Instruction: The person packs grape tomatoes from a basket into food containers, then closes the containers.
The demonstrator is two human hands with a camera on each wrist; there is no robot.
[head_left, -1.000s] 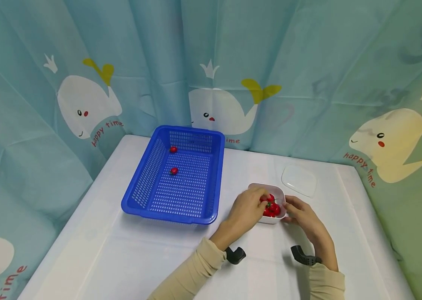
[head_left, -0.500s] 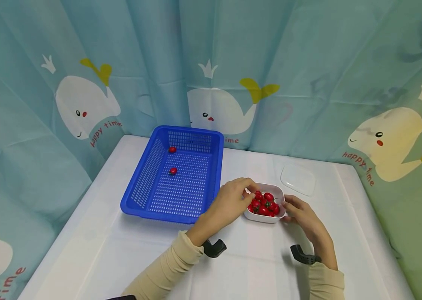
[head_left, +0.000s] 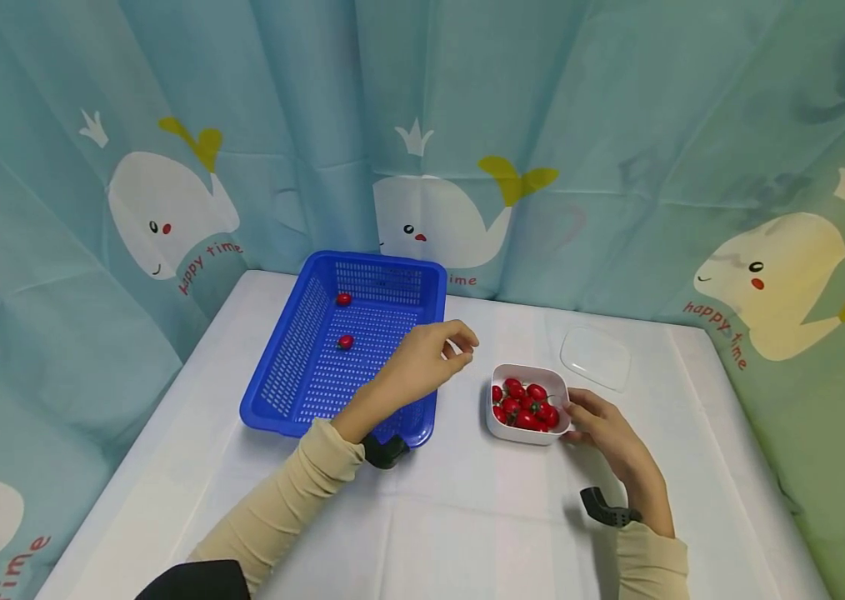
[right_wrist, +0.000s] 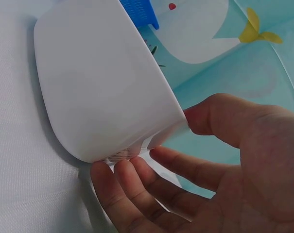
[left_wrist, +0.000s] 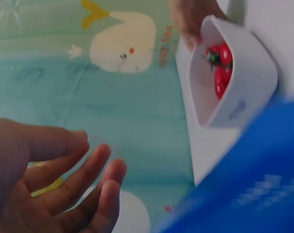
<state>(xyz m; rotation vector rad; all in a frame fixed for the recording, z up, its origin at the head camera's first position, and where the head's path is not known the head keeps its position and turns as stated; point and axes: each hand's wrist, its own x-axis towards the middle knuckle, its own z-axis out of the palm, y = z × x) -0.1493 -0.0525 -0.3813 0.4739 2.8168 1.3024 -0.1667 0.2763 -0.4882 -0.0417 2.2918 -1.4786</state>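
Several cherry tomatoes (head_left: pixel 523 408) with green stems lie in a small white plastic box (head_left: pixel 529 438) on the table. My right hand (head_left: pixel 610 429) holds the box at its right end, thumb at the rim and fingertips along the side, as the right wrist view shows closely. My left hand (head_left: pixel 430 358) hovers by the right rim of the blue basket (head_left: pixel 265 412). Its fingers are loosely bent with nothing between them in the left wrist view. Two more cherry tomatoes lie in the basket, one tomato (head_left: pixel 346 342) mid-floor and another tomato (head_left: pixel 343 299) near the back.
A clear plastic lid (head_left: pixel 597 358) lies flat behind the box. The table (head_left: pixel 467 517) has a white cloth, and a blue-green curtain (head_left: pixel 602 167) printed with whales hangs around its back and sides.
My left hand has come out of the white box and moved left and back to the basket's right rim. My right hand stays at the box.
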